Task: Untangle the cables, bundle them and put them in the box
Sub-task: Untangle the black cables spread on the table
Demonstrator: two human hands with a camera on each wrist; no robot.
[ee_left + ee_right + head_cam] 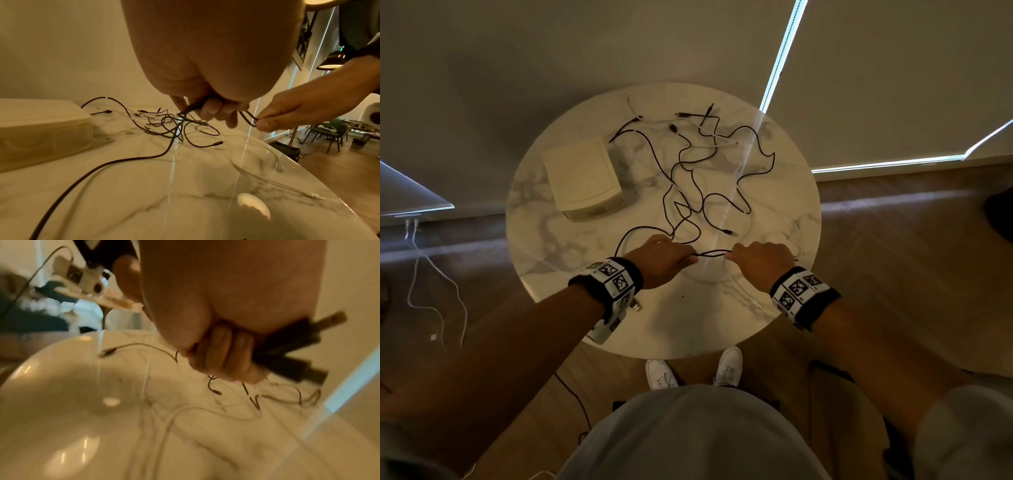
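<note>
Several black cables lie tangled with thin white ones across the round marble table. Both hands hold a short doubled stretch of black cable between them above the table's near half. My left hand grips it with curled fingers. My right hand pinches its loop and, in the blurred right wrist view, its curled fingers also clamp dark plug ends. A closed cream box stands at the table's left.
A USB plug lies by my left wrist near the front edge. A white cable curves along the table's right rim. White cords trail on the wooden floor at left. My white shoes stand at the table's near edge.
</note>
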